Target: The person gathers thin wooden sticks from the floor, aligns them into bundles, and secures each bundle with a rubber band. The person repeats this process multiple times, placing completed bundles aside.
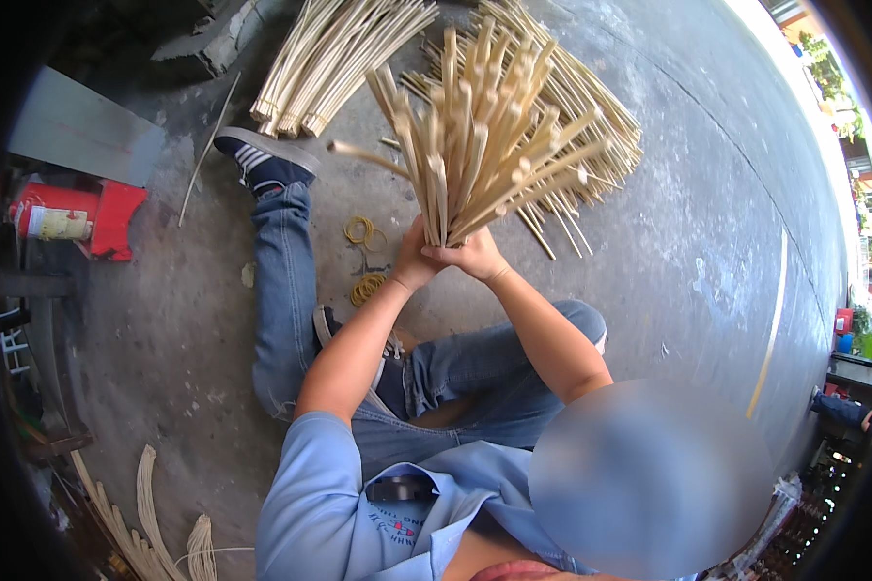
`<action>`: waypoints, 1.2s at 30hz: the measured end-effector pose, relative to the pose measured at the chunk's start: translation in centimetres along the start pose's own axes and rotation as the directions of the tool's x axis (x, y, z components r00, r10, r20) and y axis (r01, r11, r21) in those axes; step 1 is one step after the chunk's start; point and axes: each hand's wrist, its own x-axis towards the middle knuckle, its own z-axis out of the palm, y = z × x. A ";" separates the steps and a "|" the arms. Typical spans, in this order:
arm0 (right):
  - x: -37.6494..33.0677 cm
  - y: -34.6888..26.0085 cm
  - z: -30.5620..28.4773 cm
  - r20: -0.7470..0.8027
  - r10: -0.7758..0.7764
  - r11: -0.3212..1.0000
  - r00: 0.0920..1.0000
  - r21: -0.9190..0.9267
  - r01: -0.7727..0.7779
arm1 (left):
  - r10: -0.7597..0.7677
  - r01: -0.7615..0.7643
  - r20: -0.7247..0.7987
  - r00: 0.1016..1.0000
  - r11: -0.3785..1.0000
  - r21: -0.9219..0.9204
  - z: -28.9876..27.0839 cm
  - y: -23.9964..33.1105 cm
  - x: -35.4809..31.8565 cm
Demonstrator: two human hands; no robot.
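Observation:
A thick bundle of pale rattan-like canes (480, 145) stands upright in front of me, its upper ends fanning out. My left hand (417, 259) and my right hand (473, 256) are closed together around its lower part. The far side of the grip and the bundle's bottom ends are hidden. On the floor just left of my hands lie two loose coils of thin yellow bands (363, 232), the nearer one (368, 289) beside my left wrist.
Neat cane bundles (344, 63) lie at the far left, and a looser cane pile (601, 111) spreads behind the held bundle. A single stick (208, 150) is near my shoe (266, 160). Red equipment (116, 221) stands at left. More pale strands (145, 513) lie at lower left.

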 end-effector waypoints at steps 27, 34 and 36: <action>-0.2 4.0 0.3 0.054 0.150 0.980 0.987 -0.138 -0.141 | -0.037 0.039 -0.052 0.998 0.999 0.036 1.2 -3.4 -0.2; -2.9 -1.1 -0.7 0.016 0.167 0.953 0.986 0.252 -0.165 | 0.053 -0.049 -0.019 0.998 0.985 0.168 0.7 4.4 -0.6; -3.8 -2.4 -0.5 -0.006 0.101 0.961 0.995 0.259 -0.096 | 0.079 -0.086 0.040 0.996 0.971 0.221 0.1 6.7 -0.8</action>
